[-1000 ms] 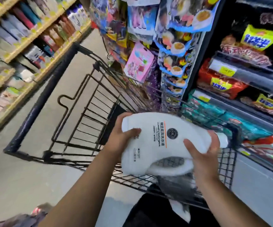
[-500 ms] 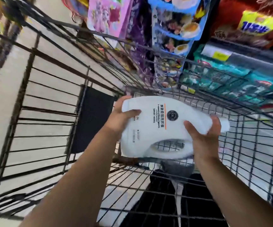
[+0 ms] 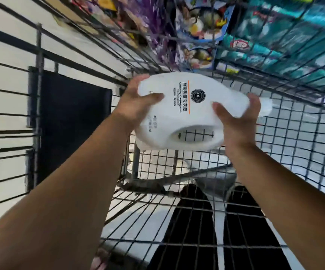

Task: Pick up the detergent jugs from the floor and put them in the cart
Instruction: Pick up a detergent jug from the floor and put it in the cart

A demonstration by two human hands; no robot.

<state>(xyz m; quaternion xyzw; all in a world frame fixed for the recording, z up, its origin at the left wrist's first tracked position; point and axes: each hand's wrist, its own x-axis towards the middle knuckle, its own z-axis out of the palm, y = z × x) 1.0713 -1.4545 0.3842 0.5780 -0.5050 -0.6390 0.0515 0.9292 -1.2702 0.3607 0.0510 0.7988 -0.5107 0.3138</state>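
Observation:
A white detergent jug (image 3: 187, 115) with black print and an orange stripe lies on its side in the air inside the black wire cart (image 3: 286, 133), above the mesh floor. My left hand (image 3: 136, 106) grips its base end, thumb across the front. My right hand (image 3: 235, 123) grips the neck end beside the handle opening; the white cap (image 3: 266, 108) sticks out past it to the right. The jug hangs near the cart's far end.
A black panel (image 3: 70, 121) hangs on the cart's left wall. Store shelves with colourful snack packets (image 3: 202, 36) and teal packs (image 3: 286, 41) rise behind the cart's far and right sides. Pale floor shows through the mesh.
Both hands have carried the jug forward and down from above the cart's rim into the basket. My view has dropped closer to the cart.

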